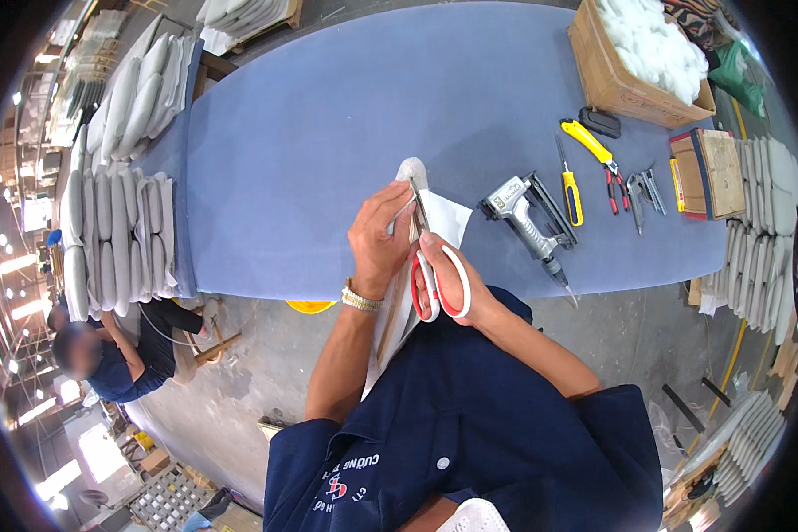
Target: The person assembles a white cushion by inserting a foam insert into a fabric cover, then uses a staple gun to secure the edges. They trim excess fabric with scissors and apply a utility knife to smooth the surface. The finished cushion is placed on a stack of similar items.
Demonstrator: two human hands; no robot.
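Note:
A padded grey panel (410,168) stands on edge in front of me, at the near side of the blue-covered table (328,115). Its lower end reaches down against my shirt, and a flap of white cloth (449,218) spreads out on its right. My left hand (374,238) is closed on the panel's upper part, fingers pinching its edge. In my right hand (463,285) is a pair of scissors (419,209) with red-and-white handles, thumb and fingers through the loops. The blades point away from me along the panel's edge; their tips lie by my left fingertips.
Right of my hands lie a staple gun (525,213), a yellow screwdriver (574,197), a yellow cutter (585,139) and red-handled pliers (616,188). A carton (625,93) of white stuffing stands behind. Grey cushions (120,235) are stacked left. Someone sits at lower left (129,355).

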